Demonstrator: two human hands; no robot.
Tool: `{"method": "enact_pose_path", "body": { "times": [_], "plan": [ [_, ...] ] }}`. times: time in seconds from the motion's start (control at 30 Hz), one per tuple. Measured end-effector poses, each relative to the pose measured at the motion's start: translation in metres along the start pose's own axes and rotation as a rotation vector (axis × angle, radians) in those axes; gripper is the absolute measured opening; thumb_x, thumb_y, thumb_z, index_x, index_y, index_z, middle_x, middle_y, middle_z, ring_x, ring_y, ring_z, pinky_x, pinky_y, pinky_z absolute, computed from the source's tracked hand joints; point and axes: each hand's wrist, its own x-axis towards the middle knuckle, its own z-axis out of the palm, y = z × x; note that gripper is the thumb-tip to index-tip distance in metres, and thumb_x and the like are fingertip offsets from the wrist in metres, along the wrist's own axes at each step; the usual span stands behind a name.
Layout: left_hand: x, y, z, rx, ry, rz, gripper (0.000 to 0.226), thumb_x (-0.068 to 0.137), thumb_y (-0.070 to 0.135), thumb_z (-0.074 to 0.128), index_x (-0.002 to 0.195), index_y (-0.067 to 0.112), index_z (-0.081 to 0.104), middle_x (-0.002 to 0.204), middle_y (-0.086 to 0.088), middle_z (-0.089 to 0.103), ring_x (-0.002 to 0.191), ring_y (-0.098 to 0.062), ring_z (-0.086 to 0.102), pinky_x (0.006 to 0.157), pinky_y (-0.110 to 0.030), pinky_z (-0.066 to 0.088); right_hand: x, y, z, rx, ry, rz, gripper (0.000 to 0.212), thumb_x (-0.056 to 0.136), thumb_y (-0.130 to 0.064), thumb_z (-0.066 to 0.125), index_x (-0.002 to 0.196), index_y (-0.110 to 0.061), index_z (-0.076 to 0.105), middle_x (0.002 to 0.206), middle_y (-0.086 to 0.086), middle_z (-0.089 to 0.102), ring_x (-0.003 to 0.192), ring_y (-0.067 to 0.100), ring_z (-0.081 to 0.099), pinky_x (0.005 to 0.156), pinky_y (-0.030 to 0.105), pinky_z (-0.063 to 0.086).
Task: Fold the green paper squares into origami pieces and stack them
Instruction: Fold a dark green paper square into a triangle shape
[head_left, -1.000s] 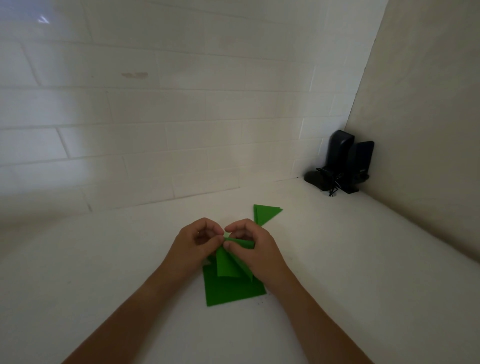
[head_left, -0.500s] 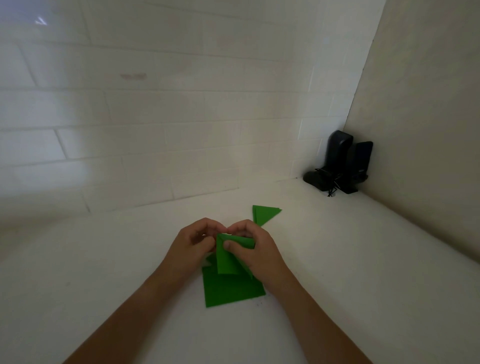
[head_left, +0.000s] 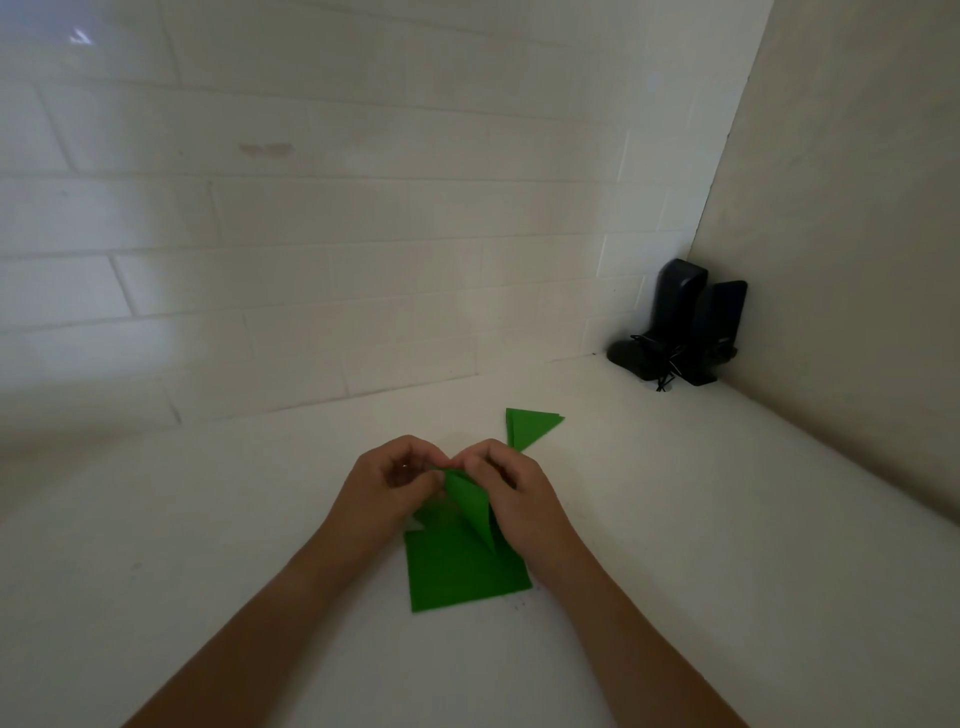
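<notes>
White tiled wall fills the back, long rectangular tiles, glossy, thin grout lines. Plain matte beige wall on the right; the two meet in a corner at upper right. White counter below, smooth and matte, bounded by the tiled wall at the back and the beige wall on the right. Open surface left of the hands and to their right up to the beige wall.

Black speakers stand upright in the far right corner, hard dark plastic with rounded tops, a thin cable tangled at the base. Well apart from the paper.

Flat green paper squares lie on the counter under and between the wrists, matte, crisp straight edges, near corner pointing toward the camera. How many sheets, cannot tell.

Left hand and right hand are side by side above the stack, fingers curled, fingertips meeting at the top. Both pinch the folded green piece, a narrow pointed shape held upright above the flat squares, tip pointing down toward them.

Finished green triangle lies flat on the counter just behind the right hand, sharp corners, layered edges visible on its right point.
</notes>
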Motion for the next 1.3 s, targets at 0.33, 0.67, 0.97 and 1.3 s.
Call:
{"method": "enact_pose_path", "body": {
  "times": [0.33, 0.67, 0.97, 1.3],
  "plan": [
    [0.002, 0.0, -0.002, -0.042, 0.055, 0.011, 0.008, 0.093, 0.0, 0.069, 0.096, 0.006, 0.075, 0.08, -0.011, 0.074, 0.073, -0.015, 0.07, 0.071, -0.018, 0.055, 0.0, 0.005, -0.001, -0.039, 0.036, -0.046, 0.007, 0.095, -0.02, 0.073, 0.1, -0.025, 0.074, 0.098, -0.01, 0.074, 0.097, 0.008, 0.069, 0.09, 0.037, 0.059],
    [0.002, -0.001, 0.0, -0.074, 0.101, -0.038, 0.009, 0.089, 0.007, 0.076, 0.097, 0.008, 0.081, 0.079, -0.011, 0.078, 0.073, -0.02, 0.075, 0.068, -0.019, 0.056, 0.0, 0.007, -0.001, -0.023, 0.064, -0.032, 0.002, 0.096, -0.025, 0.073, 0.094, -0.025, 0.074, 0.092, -0.004, 0.075, 0.091, 0.017, 0.071, 0.085, 0.048, 0.06],
    [0.001, -0.002, 0.001, -0.109, 0.066, -0.081, 0.011, 0.094, 0.015, 0.072, 0.095, 0.008, 0.081, 0.077, -0.012, 0.078, 0.07, -0.017, 0.072, 0.068, -0.02, 0.057, -0.001, 0.004, -0.001, 0.016, 0.073, 0.004, 0.016, 0.099, -0.024, 0.07, 0.086, -0.015, 0.067, 0.085, 0.001, 0.073, 0.086, 0.023, 0.071, 0.08, 0.043, 0.059],
    [0.002, 0.0, -0.001, -0.077, 0.135, -0.033, 0.017, 0.096, 0.018, 0.07, 0.086, 0.009, 0.079, 0.07, -0.011, 0.073, 0.063, -0.01, 0.065, 0.063, -0.018, 0.052, 0.0, 0.003, 0.0, 0.013, 0.06, 0.053, 0.021, 0.102, -0.027, 0.066, 0.089, -0.01, 0.067, 0.085, 0.006, 0.073, 0.08, 0.021, 0.071, 0.07, 0.03, 0.058]
  ]
}}
